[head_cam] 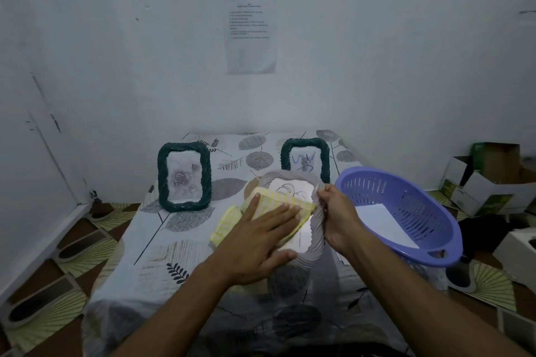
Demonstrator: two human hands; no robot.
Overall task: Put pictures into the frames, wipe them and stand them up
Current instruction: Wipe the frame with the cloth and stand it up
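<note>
Head view, grey frame (317,238) tilted over the leaf-print table (162,258), right hand (338,217) gripping its right edge, left hand (261,236) flat, fingers straight, pressing a yellow cloth (285,199) on its glass, 2 green frames (184,177) upright behind it, purple basket (420,211) holding white paper (380,222) to its right.

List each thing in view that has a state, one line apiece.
Left green frame: upright, picture in.
Right green frame: upright, picture in.
Grey frame: held tilted, picture in, under the cloth.
Yellow cloth: pressed on the grey frame's glass.
Left hand: flat on the cloth.
Right hand: grips the grey frame's right edge.
Purple basket: holds a white sheet.
</note>
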